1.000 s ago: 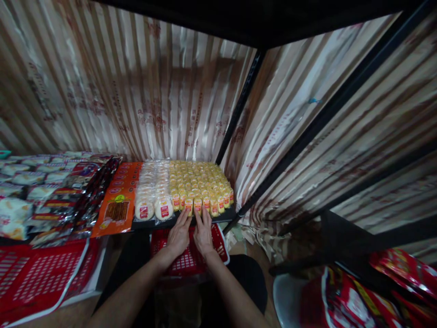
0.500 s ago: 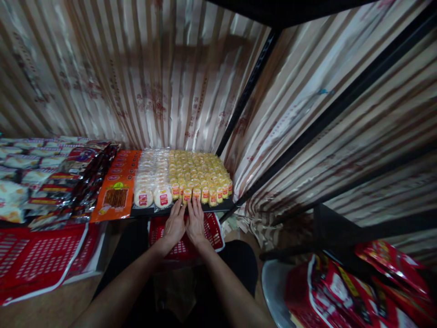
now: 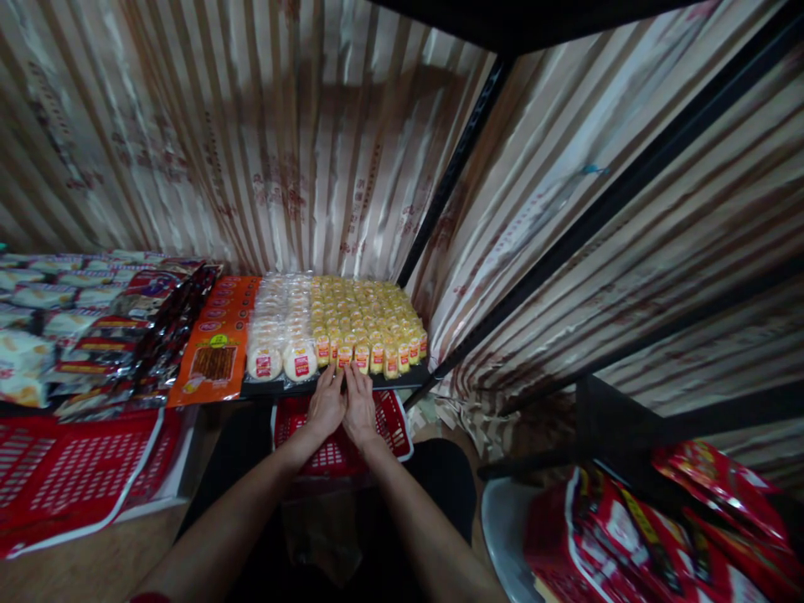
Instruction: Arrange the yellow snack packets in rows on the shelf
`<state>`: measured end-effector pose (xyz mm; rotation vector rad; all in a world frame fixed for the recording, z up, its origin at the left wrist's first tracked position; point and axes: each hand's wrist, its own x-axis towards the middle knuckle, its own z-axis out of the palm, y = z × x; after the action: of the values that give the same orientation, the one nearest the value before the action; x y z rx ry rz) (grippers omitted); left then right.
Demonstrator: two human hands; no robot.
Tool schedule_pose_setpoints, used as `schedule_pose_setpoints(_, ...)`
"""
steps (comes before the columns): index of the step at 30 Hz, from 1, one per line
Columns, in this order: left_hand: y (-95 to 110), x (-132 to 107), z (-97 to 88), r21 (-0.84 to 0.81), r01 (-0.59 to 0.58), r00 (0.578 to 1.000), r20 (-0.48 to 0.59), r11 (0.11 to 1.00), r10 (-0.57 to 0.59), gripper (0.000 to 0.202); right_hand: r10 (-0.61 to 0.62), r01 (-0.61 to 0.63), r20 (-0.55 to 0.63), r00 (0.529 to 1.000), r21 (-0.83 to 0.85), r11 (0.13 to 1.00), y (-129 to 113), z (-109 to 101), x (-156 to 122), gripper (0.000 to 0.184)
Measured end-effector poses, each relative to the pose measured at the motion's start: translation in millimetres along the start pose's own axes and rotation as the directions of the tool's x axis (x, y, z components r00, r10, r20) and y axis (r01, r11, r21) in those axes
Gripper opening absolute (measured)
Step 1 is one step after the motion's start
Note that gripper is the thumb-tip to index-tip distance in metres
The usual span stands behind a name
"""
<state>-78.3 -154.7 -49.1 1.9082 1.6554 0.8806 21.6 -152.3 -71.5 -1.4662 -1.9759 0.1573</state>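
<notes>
Small yellow wrapped snacks with red-and-white labels (image 3: 368, 318) stand in tight rows on the black shelf (image 3: 270, 389). My left hand (image 3: 327, 408) and my right hand (image 3: 360, 408) lie side by side at the shelf's front edge, fingers stretched forward. Their fingertips meet the bottoms of the front yellow packs; neither hand grips one. Left of these rows stand clear-wrapped round white crackers (image 3: 300, 362), also in rows. Beneath my hands is a red plastic basket (image 3: 390, 423) with a white rim, partly hidden by my wrists.
An orange snack bag (image 3: 217, 343) lies flat left of the crackers, beside dark foil packs (image 3: 179, 322) and white packs (image 3: 41, 295). Another red basket (image 3: 63, 469) is at lower left. Black rack posts (image 3: 458, 167) stand before a striped curtain (image 3: 295, 151). Red bags (image 3: 628, 536) fill the lower right.
My hands have drawn slightly closer together at the fingertips, and the left one has shifted a little right. The rows of snacks look unchanged.
</notes>
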Motion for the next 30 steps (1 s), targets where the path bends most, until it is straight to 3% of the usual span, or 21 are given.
schedule_pose_setpoints(8,2.7,1.3,-2.8,-0.069,0.054,0.998,-0.013,0.996,-0.055,0.050,0.000,0.006,-0.052,0.999,0.128,0.992,-3.3,-0.3,4.2,0.055)
schedule_pose_setpoints(15,2.5,-6.4,-6.3,-0.097,0.036,0.974,-0.219,0.995,-0.056,0.044,0.024,0.002,-0.103,0.994,0.246,0.969,-12.9,5.7,6.5,0.054)
schedule_pose_setpoints(24,0.0,-9.1,-16.3,-0.055,0.130,0.968,-0.207,0.990,-0.139,0.047,0.003,0.011,-0.045,0.999,0.315,0.949,-13.4,22.6,12.5,0.055)
schedule_pose_setpoints(30,-2.2,-6.3,-13.7,-0.025,0.162,0.963,-0.212,0.986,-0.164,0.048,-0.021,0.031,-0.035,0.999,0.334,0.942,-9.6,26.4,17.0,0.054)
